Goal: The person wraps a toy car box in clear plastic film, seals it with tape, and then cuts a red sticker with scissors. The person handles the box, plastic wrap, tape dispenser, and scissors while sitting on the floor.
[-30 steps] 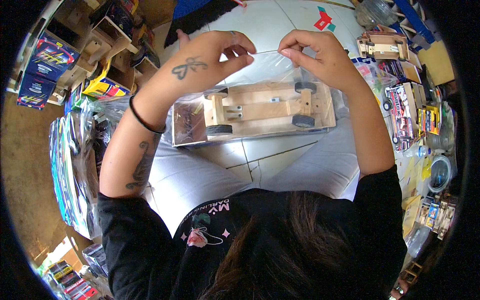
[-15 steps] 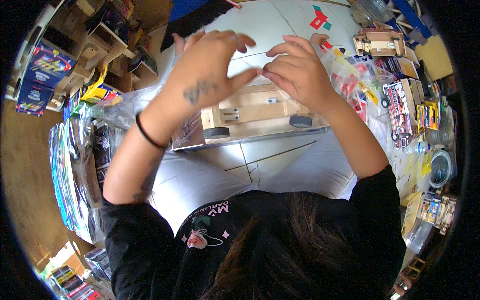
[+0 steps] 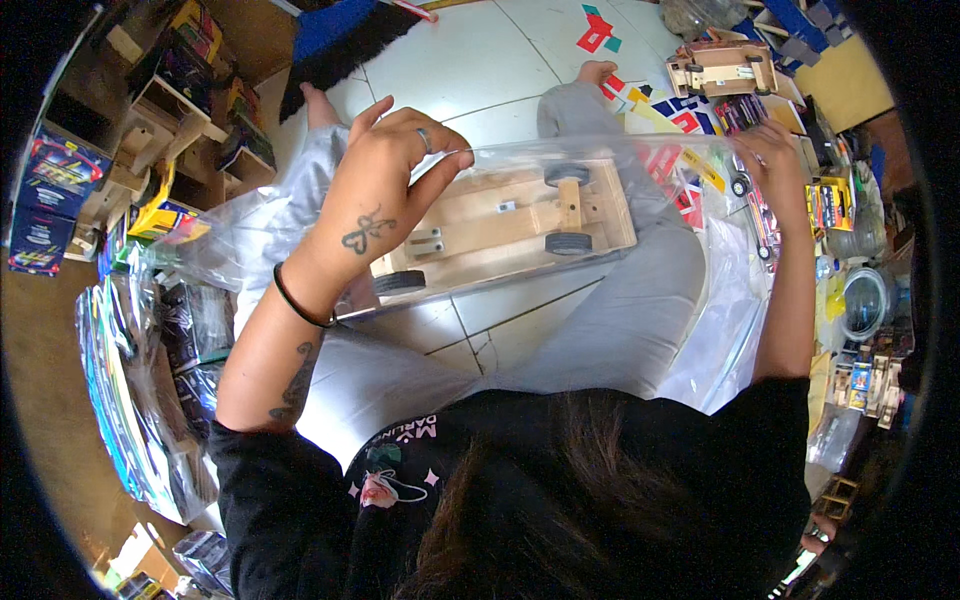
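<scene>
A clear plastic strip [image 3: 600,147] stretches between my two hands above a wooden toy truck [image 3: 480,228]. My left hand [image 3: 390,185] pinches its left end between thumb and forefinger. Far out to the right, my right hand [image 3: 775,165] holds the other end with fingers closed; whether it is tape or film I cannot tell. The truck lies wheels up between my legs, its pale underside and black wheels [image 3: 568,243] showing. My left hand and wrist hide its far left corner.
Coloured sticker scraps [image 3: 690,120] lie on the white tile floor. A broom [image 3: 350,45] is at the far left. Boxed toys [image 3: 75,200] and plastic-wrapped sheets [image 3: 125,390] line the left; another wooden truck [image 3: 725,72] and a clear tape roll [image 3: 872,305] are on the right.
My right hand has moved far to the right, away from the left hand, drawing the clear strip out between them. My left hand has shifted slightly left and down. More of the truck shows.
</scene>
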{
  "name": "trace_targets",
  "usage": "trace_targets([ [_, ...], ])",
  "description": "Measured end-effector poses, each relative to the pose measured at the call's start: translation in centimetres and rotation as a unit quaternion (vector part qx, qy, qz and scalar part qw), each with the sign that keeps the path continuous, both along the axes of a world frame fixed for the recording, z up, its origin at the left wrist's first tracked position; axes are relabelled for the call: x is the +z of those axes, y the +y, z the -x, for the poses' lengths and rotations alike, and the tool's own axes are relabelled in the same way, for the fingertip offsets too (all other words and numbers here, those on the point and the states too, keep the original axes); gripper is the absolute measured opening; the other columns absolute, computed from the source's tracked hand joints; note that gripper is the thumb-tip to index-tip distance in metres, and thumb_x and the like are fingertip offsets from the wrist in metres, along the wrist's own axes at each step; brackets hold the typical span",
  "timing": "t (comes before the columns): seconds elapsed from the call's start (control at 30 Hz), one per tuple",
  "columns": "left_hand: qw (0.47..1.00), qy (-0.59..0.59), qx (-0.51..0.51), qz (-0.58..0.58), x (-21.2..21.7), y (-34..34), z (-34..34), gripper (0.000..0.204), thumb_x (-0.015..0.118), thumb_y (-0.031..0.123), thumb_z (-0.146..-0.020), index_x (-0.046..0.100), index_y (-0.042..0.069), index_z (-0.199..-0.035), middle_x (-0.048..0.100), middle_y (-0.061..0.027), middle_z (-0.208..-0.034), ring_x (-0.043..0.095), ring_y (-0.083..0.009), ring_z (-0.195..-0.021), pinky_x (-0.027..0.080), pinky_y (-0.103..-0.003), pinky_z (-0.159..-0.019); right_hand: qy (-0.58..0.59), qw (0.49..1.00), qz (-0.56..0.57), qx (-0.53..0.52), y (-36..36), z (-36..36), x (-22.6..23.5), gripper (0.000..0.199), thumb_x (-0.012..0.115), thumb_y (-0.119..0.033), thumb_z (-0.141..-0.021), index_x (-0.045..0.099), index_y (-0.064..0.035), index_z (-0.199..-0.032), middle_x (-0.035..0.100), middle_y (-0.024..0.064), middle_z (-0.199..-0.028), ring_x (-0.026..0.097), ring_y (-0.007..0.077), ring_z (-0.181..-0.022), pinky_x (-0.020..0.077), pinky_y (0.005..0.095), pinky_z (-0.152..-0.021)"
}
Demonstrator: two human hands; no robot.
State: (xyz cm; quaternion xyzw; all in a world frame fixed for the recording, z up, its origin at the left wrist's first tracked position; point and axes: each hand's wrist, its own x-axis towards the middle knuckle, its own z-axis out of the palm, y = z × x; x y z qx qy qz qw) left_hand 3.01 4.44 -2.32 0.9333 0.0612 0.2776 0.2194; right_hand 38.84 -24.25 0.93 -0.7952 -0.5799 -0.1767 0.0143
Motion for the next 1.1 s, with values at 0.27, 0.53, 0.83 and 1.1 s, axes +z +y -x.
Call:
trace_targets([
  [0.27,0.998,0.016,-0.054,0.041,0.5,0.1,-0.2,0.012,0.058,0.014,-0.089,0.065,0.005,-0.085,0.069,-0.0070,-0.083,0.065,-0.0266,-0.079,0.034,-0.051,-0.103,0.072,0.958,-0.184,0.206,7.6,13.7,1.3,0.053,0.074,-0.019,-0.070,0.059,-0.0105,-0.121,0.059,0.0101,-0.120,0.053,0.0273,-0.113,0.0353,0.0435,-0.101],
  [0.53,0.983,0.176,-0.028,0.046,0.8,2.1,2.3,0.019,0.063,0.019,-0.088,0.062,0.000,-0.089,0.064,-0.0119,-0.075,0.060,-0.0215,-0.067,0.046,-0.036,-0.068,0.162,0.921,-0.154,0.320,15.7,18.9,-4.0,0.014,0.067,-0.020,-0.079,0.066,-0.0068,-0.084,0.064,0.0044,-0.082,0.058,0.0214,-0.084,0.0395,0.0384,-0.089],
  [0.83,0.852,0.383,0.271,0.234,5.0,18.1,26.9,0.034,0.068,0.032,-0.082,0.067,-0.002,-0.084,0.065,-0.0047,-0.074,0.058,-0.0124,-0.066,0.045,-0.029,-0.059,0.260,0.896,-0.135,0.334,16.9,17.1,-4.6,0.017,0.062,-0.024,-0.085,0.067,-0.0082,-0.082,0.063,0.0055,-0.074,0.059,0.0232,-0.076,0.0396,0.0364,-0.085],
  [1.1,0.995,-0.037,0.061,-0.063,1.5,3.2,6.2,0.031,0.071,0.022,-0.080,0.065,0.005,-0.105,0.067,-0.0109,-0.106,0.063,-0.0254,-0.092,0.048,-0.034,-0.088,0.292,0.891,-0.090,0.334,17.1,17.2,-3.3,0.020,0.059,-0.024,-0.087,0.067,-0.0060,-0.083,0.063,0.0064,-0.070,0.059,0.0242,-0.072,0.0402,0.0368,-0.083],
])
